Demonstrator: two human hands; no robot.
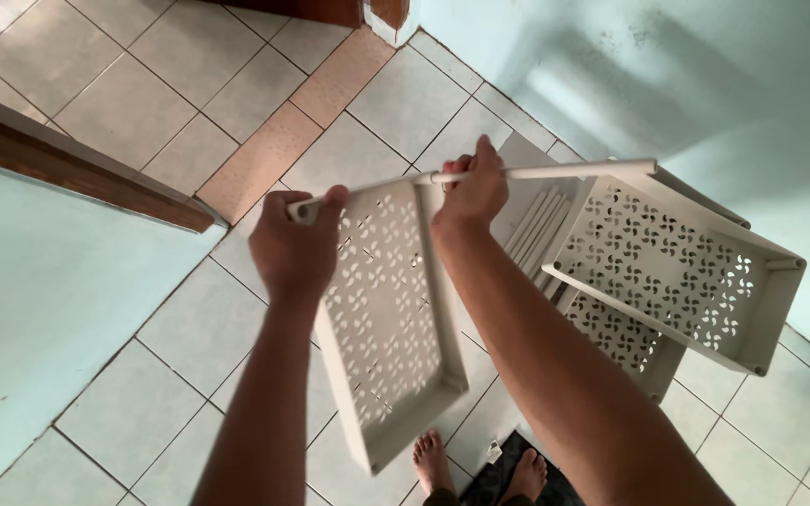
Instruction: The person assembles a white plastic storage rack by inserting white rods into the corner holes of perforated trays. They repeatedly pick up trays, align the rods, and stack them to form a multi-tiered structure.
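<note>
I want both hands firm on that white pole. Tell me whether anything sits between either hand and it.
Nothing visible does. The left hand grips the end of the white pole, and the right hand holds it further along, above the perforated shelf tray.

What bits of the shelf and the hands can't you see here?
Head view only:
- Left hand: palm hidden; only its back shows, gripping the pole.
- Right hand: fingertips hidden behind the pole.
- Nearest tray: part covered by both forearms.
- Lower back tray: mostly hidden behind the upper tray.

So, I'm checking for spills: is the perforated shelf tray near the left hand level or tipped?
Tipped: the pale grey perforated plastic tray slants steeply downward. Nothing lies in it.
</note>
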